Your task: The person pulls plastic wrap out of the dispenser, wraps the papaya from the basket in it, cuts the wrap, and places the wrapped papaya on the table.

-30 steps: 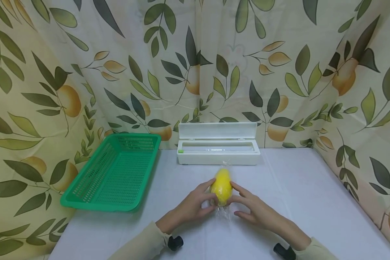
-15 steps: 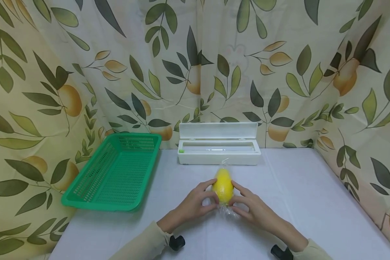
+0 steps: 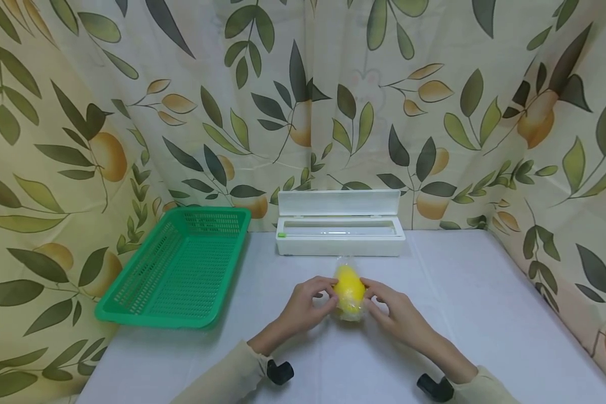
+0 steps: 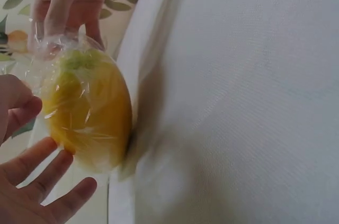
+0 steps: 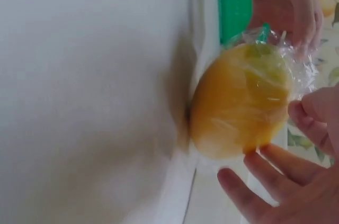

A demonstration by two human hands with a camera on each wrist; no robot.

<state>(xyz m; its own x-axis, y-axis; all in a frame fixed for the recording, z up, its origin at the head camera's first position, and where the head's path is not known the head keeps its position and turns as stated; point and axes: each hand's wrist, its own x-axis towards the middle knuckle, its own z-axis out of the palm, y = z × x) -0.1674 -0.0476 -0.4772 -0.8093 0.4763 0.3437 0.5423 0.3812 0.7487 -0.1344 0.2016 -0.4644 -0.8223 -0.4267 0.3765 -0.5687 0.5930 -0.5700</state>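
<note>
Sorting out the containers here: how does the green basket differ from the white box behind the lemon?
The green basket is perforated mesh with no lid; the white box has solid walls and a hinged lid standing open. The basket sits at the table's left edge, the box at the back centre. Both are rectangular, rest on the white table, and are untouched by either hand.

Left hand (image 4: 26, 181) and right hand (image 5: 286, 181) cut off by wrist-view edges; lemon (image 3: 349, 292) sides hidden behind fingers; worktop (image 5: 79, 102) blurred.
</note>
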